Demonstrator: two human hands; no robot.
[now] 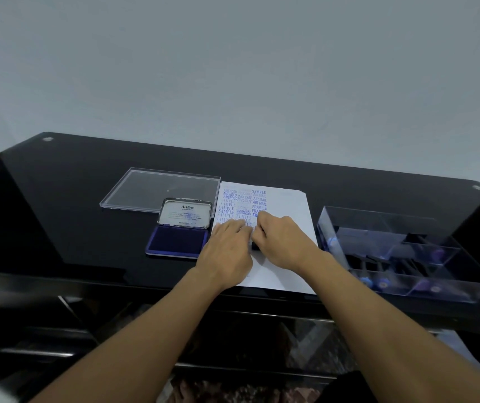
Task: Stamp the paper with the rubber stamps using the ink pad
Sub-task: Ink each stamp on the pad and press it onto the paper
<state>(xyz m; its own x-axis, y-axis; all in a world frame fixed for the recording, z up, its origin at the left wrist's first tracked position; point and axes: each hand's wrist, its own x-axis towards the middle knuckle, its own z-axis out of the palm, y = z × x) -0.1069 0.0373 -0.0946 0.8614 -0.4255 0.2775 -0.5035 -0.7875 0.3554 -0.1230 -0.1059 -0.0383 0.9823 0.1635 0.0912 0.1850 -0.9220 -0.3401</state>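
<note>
A white sheet of paper (288,210) lies on the black table, its upper left filled with rows of blue stamped words. My right hand (284,241) grips a dark rubber stamp (254,246) and holds it down on the paper; only a sliver of the stamp shows under the fingers. My left hand (227,251) rests flat on the paper just left of the stamp, fingers straight, touching the right hand. The open ink pad (177,241) with blue felt and a raised metal lid sits left of the paper.
A clear plastic lid (145,189) lies behind the ink pad. At the right stands a clear tray (378,228) with compartments holding several more stamps. The glass table's front edge (145,282) runs below my forearms.
</note>
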